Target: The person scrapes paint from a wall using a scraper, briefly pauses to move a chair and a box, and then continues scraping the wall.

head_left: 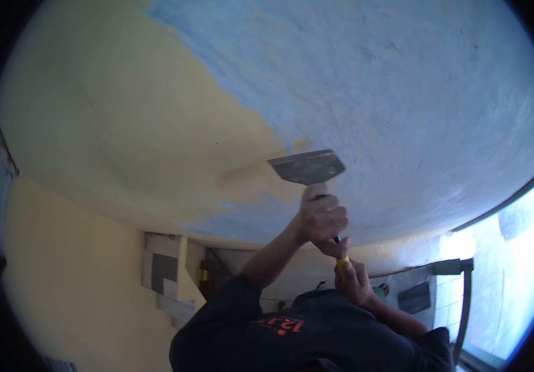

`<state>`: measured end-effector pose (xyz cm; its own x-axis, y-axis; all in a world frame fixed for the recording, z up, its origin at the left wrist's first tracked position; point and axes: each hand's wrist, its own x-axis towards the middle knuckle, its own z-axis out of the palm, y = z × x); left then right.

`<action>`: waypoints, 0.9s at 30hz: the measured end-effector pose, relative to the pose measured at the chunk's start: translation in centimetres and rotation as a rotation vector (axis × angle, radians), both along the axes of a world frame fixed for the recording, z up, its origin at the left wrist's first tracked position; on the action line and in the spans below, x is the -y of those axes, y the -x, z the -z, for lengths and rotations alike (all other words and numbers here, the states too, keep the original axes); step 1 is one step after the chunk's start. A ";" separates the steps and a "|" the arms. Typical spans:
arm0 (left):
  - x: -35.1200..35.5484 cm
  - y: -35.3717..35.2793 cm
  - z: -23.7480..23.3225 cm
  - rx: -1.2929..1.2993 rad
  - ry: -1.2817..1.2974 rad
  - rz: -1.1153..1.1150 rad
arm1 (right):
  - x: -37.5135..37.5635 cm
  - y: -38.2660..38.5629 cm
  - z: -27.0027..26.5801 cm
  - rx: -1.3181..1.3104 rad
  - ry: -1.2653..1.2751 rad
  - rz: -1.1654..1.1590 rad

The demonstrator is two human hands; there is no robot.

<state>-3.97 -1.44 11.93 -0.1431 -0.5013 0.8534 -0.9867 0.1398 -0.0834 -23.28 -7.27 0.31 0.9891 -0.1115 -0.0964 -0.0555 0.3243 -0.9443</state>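
A wide-bladed scraper point(307, 167) is held up against the painted wall, its broad metal edge at or very near the surface. My left hand point(324, 214) is closed round its handle just below the blade. Lower down, my right hand point(355, 282) is closed round the yellow end of the handle point(342, 263). Around the blade, the wall's pale yellow paint point(155, 118) meets a rough bluish-grey area point(372, 93) along a ragged border. A patch of yellow lies just left of the blade. Whether the edge actually touches the wall cannot be made out.
At the right is a bright window point(515, 273), with a grey rail point(467, 304) before it. Stair-like steps point(161, 273) show below left, beside a plain yellow wall point(81, 266). A dark rectangular object point(414, 297) lies beyond my right forearm.
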 end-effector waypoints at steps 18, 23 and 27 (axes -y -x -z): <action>3.5 0.6 0.0 -0.071 -0.012 0.251 | 2.1 1.5 -2.7 -0.068 -0.430 -0.172; 3.3 0.5 -0.5 -0.090 0.009 0.246 | 1.8 1.1 -3.5 -0.055 -0.382 -0.166; 3.7 0.4 -0.3 -0.078 -0.012 0.247 | 2.0 1.3 -3.1 -0.087 -0.396 -0.127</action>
<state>-4.34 -5.10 12.24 -0.1968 -0.4696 0.8607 -0.9259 0.3778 -0.0055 -24.55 -9.26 3.44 0.9789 0.0733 -0.1907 -0.1922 0.6468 -0.7380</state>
